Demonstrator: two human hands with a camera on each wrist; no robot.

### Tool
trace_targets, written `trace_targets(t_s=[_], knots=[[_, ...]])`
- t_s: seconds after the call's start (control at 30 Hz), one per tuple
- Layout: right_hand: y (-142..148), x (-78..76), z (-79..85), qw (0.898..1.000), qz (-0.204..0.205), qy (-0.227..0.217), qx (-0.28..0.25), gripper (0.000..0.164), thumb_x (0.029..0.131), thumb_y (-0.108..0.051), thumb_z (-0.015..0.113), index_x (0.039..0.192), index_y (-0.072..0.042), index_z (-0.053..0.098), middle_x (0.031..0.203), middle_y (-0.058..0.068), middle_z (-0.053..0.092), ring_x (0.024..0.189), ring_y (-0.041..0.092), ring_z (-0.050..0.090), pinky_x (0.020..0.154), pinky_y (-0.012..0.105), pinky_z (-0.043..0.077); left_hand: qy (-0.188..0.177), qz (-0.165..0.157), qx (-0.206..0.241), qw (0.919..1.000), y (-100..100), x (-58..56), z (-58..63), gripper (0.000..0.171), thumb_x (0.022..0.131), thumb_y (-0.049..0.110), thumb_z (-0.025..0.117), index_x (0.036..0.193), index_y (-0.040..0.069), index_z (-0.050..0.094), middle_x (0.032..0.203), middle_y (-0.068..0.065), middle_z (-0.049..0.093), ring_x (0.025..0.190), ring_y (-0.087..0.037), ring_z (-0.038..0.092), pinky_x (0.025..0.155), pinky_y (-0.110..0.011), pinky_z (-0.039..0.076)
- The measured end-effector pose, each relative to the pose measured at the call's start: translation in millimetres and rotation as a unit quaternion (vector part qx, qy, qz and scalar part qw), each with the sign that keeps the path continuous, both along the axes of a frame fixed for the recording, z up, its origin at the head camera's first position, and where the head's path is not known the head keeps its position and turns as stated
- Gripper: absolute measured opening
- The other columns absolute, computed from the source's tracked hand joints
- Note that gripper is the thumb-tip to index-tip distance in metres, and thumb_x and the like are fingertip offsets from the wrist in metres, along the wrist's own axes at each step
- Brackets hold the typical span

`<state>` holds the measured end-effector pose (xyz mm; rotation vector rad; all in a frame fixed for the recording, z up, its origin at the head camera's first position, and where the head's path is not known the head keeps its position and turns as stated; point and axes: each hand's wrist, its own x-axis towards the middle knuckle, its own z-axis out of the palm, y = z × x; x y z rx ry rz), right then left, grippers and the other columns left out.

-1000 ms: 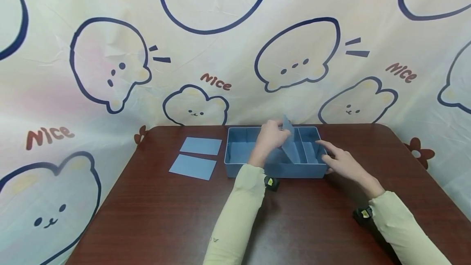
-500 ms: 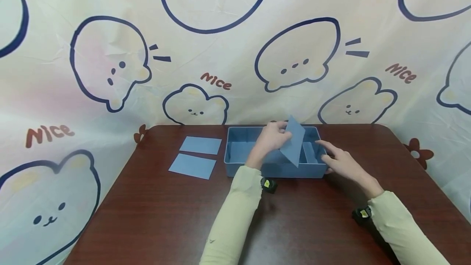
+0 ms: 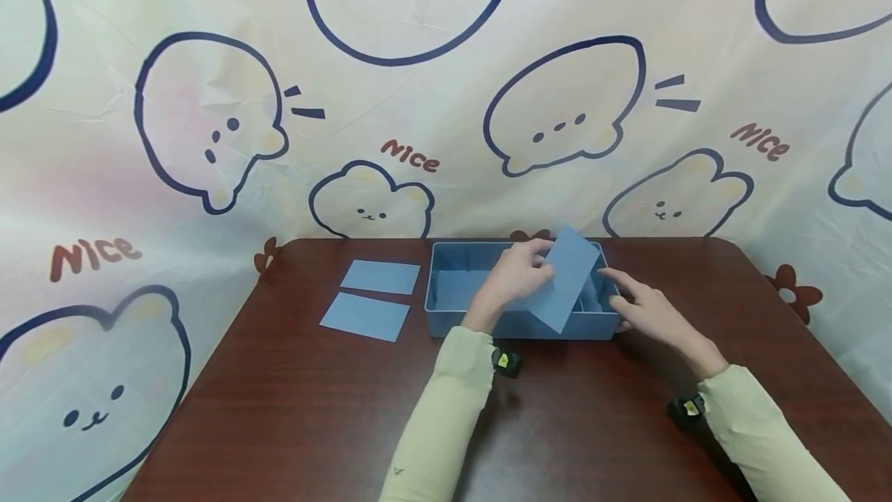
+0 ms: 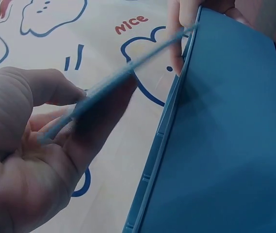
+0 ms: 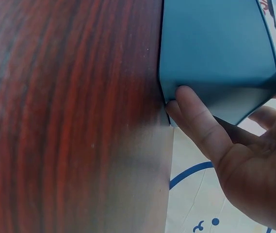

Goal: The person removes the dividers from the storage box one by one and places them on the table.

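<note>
A blue open box (image 3: 519,325) stands on the dark wood table (image 3: 313,409), with a fixed divider still inside near its right end. My left hand (image 3: 536,269) pinches a flat blue divider panel (image 3: 567,281) and holds it tilted above the box's middle. In the left wrist view the panel (image 4: 123,77) shows edge-on between the thumb and fingers of that hand (image 4: 74,109), beside the box wall (image 4: 225,136). My right hand (image 3: 630,300) rests on the box's right end with straight fingers. Its thumb (image 5: 196,116) presses the box's corner (image 5: 215,48).
Two more blue panels (image 3: 380,276) (image 3: 365,315) lie flat on the table left of the box. A cartoon-printed cloth (image 3: 418,99) hangs behind the table. Bare tabletop (image 5: 70,116) lies in front of the box.
My left hand has lifted the panel up out of the box and turned it so its flat face shows. The right hand has stayed on the box's right end.
</note>
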<state>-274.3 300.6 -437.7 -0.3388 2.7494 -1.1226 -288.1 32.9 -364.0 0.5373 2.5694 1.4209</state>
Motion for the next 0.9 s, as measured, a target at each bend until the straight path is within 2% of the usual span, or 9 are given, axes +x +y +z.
trace_targets(t_s=[0.17,0.4,0.5,0.63,0.9], knots=[[0,0.2,0.8,1.0,0.004,0.002,0.0,0.058,0.098,-0.017,0.042,0.154,-0.015,0.027,0.156,0.031,0.026,0.103,0.039,0.066,0.074,0.045,0.06,0.004,0.002,-0.015,0.9999,-2,2.3,0.8,0.046,0.097,0.016,0.055,0.143,0.018,0.05,0.13,-0.01,0.065,0.107,-0.02,0.066,0.081,-0.034,0.054],[2,1.7,1.0,1.0,0.003,0.009,0.002,0.058,0.1,-0.019,0.043,0.155,-0.015,0.026,0.156,0.03,0.026,0.099,0.034,0.068,0.076,0.046,0.06,-0.021,0.018,-0.017,0.9995,-2,9.1,4.7,0.039,0.1,0.016,0.054,0.139,0.019,0.053,0.123,-0.011,0.066,0.094,-0.022,0.066,0.081,-0.043,0.057],[1,1.6,1.0,1.0,0.006,0.012,0.007,0.059,0.1,-0.02,0.043,0.155,-0.011,0.024,0.156,0.031,0.026,0.094,0.03,0.07,0.076,0.047,0.059,-0.014,0.022,-0.025,0.9993,-4,11.2,5.2,0.038,0.1,0.017,0.054,0.137,0.021,0.055,0.122,-0.009,0.066,0.096,-0.02,0.064,0.083,-0.042,0.056],[0,1.3,1.4,1.0,0.003,0.011,0.009,0.06,0.099,-0.02,0.043,0.155,-0.01,0.023,0.156,0.031,0.025,0.098,0.033,0.069,0.077,0.047,0.059,-0.004,0.029,-0.028,0.9992,-7,12.0,4.5,0.036,0.099,0.021,0.056,0.135,0.021,0.057,0.12,-0.007,0.067,0.097,-0.019,0.063,0.083,-0.041,0.056],[-1,1.1,1.6,1.0,0.0,0.005,0.002,0.058,0.1,-0.02,0.043,0.155,-0.014,0.026,0.155,0.031,0.027,0.1,0.036,0.068,0.076,0.047,0.059,0.008,0.036,-0.041,0.9985,-14,15.6,7.5,0.03,0.098,0.029,0.058,0.127,0.023,0.063,0.114,-0.005,0.068,0.092,-0.018,0.063,0.08,-0.039,0.055]])
